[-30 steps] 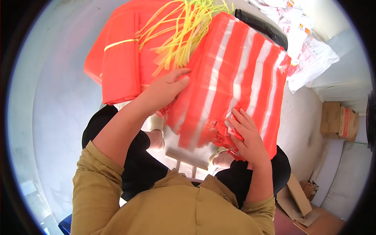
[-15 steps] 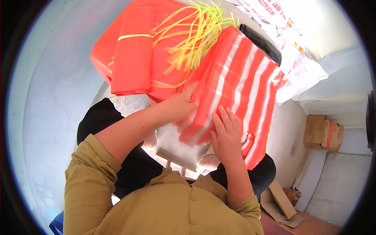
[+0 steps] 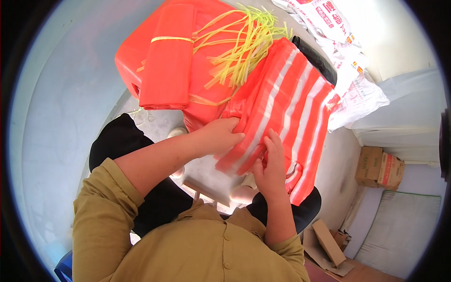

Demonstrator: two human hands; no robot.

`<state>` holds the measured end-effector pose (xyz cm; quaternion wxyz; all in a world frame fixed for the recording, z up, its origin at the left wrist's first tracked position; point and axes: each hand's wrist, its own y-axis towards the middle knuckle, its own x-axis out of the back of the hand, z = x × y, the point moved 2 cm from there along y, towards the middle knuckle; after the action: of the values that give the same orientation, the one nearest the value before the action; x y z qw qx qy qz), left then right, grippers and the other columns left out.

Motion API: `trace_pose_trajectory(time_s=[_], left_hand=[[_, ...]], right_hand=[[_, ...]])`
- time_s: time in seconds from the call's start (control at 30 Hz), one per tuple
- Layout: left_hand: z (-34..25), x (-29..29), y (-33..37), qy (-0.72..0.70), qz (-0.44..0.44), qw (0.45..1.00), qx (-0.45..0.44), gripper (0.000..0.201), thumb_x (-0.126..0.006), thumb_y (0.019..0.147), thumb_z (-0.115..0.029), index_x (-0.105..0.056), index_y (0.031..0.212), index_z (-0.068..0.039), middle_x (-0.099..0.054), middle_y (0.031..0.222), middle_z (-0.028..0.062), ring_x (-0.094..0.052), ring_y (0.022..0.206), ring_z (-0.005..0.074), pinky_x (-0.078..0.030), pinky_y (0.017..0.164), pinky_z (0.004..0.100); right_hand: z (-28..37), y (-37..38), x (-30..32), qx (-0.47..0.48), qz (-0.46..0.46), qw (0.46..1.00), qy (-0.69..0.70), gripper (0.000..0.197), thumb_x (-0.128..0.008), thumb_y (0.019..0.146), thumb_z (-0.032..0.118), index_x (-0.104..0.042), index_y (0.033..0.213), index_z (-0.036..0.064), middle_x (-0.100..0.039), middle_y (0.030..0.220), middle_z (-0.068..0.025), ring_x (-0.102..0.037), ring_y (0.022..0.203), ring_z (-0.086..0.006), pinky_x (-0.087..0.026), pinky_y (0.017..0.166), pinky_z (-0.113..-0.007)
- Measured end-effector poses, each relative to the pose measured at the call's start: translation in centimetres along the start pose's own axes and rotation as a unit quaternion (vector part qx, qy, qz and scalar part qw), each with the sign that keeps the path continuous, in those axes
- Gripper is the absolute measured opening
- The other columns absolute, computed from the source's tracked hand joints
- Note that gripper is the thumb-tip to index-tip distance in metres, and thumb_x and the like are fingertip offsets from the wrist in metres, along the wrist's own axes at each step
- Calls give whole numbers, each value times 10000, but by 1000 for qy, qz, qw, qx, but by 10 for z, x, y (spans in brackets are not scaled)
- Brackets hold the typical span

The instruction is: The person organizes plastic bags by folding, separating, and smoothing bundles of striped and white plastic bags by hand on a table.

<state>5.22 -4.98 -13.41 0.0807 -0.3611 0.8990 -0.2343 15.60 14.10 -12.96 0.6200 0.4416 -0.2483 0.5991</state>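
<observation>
Because the near corner of the striped plastic [image 3: 286,113] is apparently lying against the right knee [image 3: 307,209], a shifting leg could be dragging the layers askew. Just beyond, the right hand [image 3: 271,171] is standing on edge at the plastic's near part, its fingers bending and its thumb lying apart from them, with a red fold [image 3: 260,155] showing between; whether it is gripping that fold firmly, the view is not telling. If the hold is being loose, the slick film could be slipping out and springing open; if it is being harsh, the film could be creasing or tearing. Nearby, the left hand [image 3: 220,136] is meeting the plastic's left edge, thumb and forefinger slightly apart; whether they are pinching it, I am not able to tell. Below these 2 hands, a blurred edge is hanging over the floor [image 3: 202,164], so its weight could be pulling the layers out of line. Farther off, the red bundle [image 3: 167,70] and the yellow strips [image 3: 249,44] are lying on a red support [image 3: 206,82]; since the strips are reaching the plastic's side, their ends could be catching under a layer. Behind, a black roll [image 3: 317,61] is lying against the plastic's far end, where a hard tug could be disturbing it. White sacks [image 3: 354,94] are lying past that.
</observation>
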Motion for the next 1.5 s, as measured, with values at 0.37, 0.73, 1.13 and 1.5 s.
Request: trace_pose_trajectory(time_s=[0.37,0.73,1.13,1.5], left_hand=[[25,-12,14,-161,104,981,21,269,-593,1022,-228,-603,1232,-61,-600,916,-11,-512,742,82,-433,645,277],[5,-16,-9,-121,152,981,23,368,-608,1008,-277,-620,1241,6,-695,1179,76,-665,1061,143,-568,882,342],[-22,-17,-15,256,165,950,-69,549,-480,1009,-445,-746,815,-5,-729,836,162,-717,854,290,-559,818,407],[-42,-2,-7,128,165,974,-91,458,-495,1017,-422,-750,953,-48,-727,897,112,-691,774,315,-547,813,434]], right_hand=[[-5,-16,5,-31,8,999,-4,645,-549,820,-107,-446,1445,18,-427,1547,-204,-430,1421,-372,-400,1151,-443],[-27,-13,-7,88,-44,988,-119,610,-696,836,-15,-501,1411,43,-447,1553,-183,-437,1416,-408,-394,1144,-499],[-19,21,-11,203,-71,976,-20,348,-639,853,23,-658,1201,22,-616,1376,-189,-561,1309,-403,-475,1057,-518],[-42,12,-7,-172,-110,959,196,362,-562,1041,208,-548,1366,49,-563,1433,-117,-552,1303,-284,-463,1097,-405]])
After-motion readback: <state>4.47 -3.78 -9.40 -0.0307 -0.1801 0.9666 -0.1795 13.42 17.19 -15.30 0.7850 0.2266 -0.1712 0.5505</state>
